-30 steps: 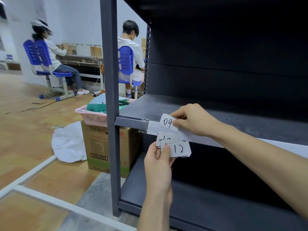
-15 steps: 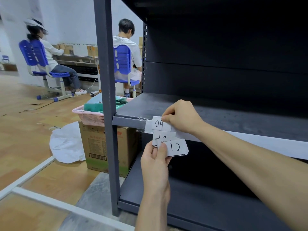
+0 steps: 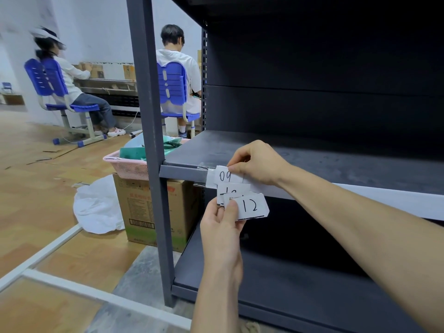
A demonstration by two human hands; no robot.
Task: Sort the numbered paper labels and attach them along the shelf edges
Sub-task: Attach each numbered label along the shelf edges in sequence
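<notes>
With fingers (image 3: 236, 167) of the right hand (image 3: 259, 164) curled, pinching a small white paper label marked 09 (image 3: 225, 177) flat against the front edge of the dark grey metal shelf (image 3: 182, 173), close to its left corner. Gripping in the left hand (image 3: 222, 227), just below that edge, a fanned stack of white paper labels (image 3: 252, 206), 12 on top. Judged early going: only 09 at the edge, not plainly fixed yet; stack left to attach rightward along the long white strip (image 3: 360, 195).
</notes>
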